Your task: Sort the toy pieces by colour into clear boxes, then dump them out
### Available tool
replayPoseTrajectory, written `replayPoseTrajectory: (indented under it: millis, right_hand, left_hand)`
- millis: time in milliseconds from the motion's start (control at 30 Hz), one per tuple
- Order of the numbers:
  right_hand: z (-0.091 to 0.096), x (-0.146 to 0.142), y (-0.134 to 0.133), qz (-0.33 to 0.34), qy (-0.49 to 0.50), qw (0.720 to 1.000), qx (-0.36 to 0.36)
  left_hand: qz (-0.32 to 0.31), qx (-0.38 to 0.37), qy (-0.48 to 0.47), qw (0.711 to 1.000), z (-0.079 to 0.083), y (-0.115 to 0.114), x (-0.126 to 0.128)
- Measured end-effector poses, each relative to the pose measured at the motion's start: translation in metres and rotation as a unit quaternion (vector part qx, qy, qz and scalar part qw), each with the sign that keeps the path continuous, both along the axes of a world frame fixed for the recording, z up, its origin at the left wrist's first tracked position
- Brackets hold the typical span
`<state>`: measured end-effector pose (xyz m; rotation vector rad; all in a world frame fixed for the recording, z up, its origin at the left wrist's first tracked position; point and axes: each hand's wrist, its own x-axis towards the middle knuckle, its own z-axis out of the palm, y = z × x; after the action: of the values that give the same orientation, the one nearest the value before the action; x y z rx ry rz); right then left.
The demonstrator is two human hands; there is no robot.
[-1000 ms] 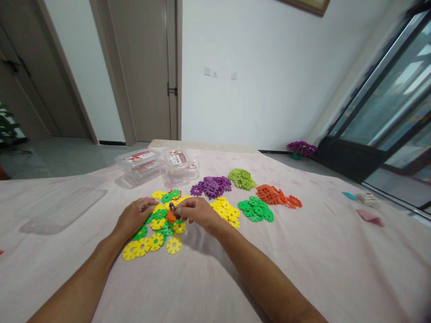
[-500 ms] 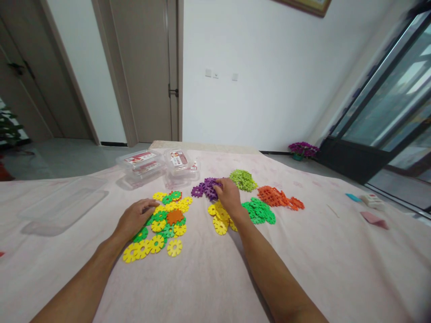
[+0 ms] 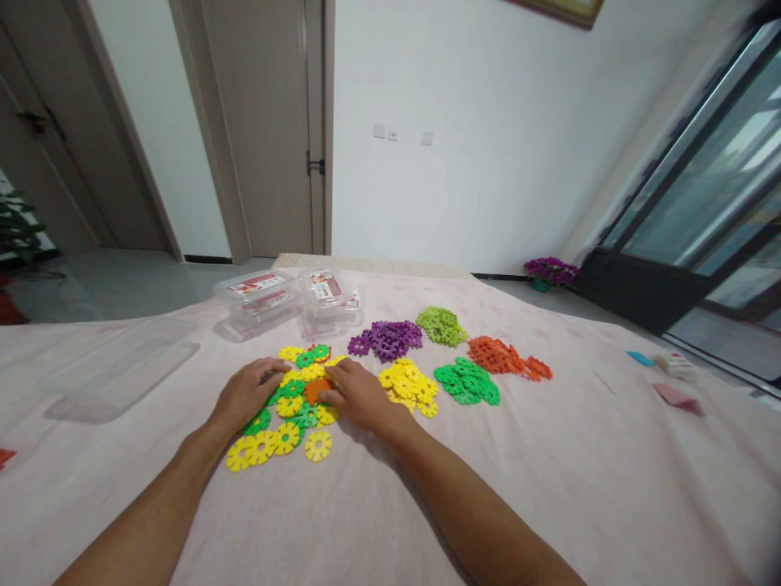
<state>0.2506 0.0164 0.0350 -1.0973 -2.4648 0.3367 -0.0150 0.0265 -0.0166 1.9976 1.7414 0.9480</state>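
Note:
A mixed pile of notched plastic discs, yellow (image 3: 286, 438), green (image 3: 257, 422) and orange (image 3: 316, 391), lies on the cloth before me. My left hand (image 3: 247, 392) rests at the pile's left edge, fingers extended and partly over the discs. At the right side, my right hand (image 3: 359, 395) reaches in from above, its thumb and fingers apart beside the orange piece. No lifted piece shows in either hand. Sorted heaps lie to the right: purple pieces (image 3: 394, 338), yellow discs (image 3: 408, 384), green discs (image 3: 469, 381), lime pieces (image 3: 442, 325) and orange-red pieces (image 3: 497, 356).
Clear plastic boxes (image 3: 259, 297) with labels stand at the back left. A transparent tray or lid (image 3: 122, 370) lies at the far left. Towards the right edge are a small white box (image 3: 675, 365), a pink cloth (image 3: 678, 400) and a blue item (image 3: 640, 358).
My right hand has moved left and nearer from the purple heap to the mixed pile, uncovering the purple and yellow heaps. My left hand has stayed nearly still.

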Motion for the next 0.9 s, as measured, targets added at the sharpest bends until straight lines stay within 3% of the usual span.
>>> replayPoseTrajectory:
  millis: [533,767,900]
  right_hand:
    - [-0.005,-0.004,0.008,-0.006,0.008,0.999,-0.039]
    - [-0.005,-0.004,0.007,-0.083,0.066,0.988,-0.111]
    - [-0.007,-0.003,0.007,-0.087,0.114,0.982,-0.12]
  left_hand:
    - [0.0,-0.003,0.009,1.0,0.003,-0.001,0.002]
    - [0.0,0.0,0.012,1.0,0.002,0.0,0.0]
    - [-0.001,-0.002,0.013,1.0,0.002,0.0,0.0]
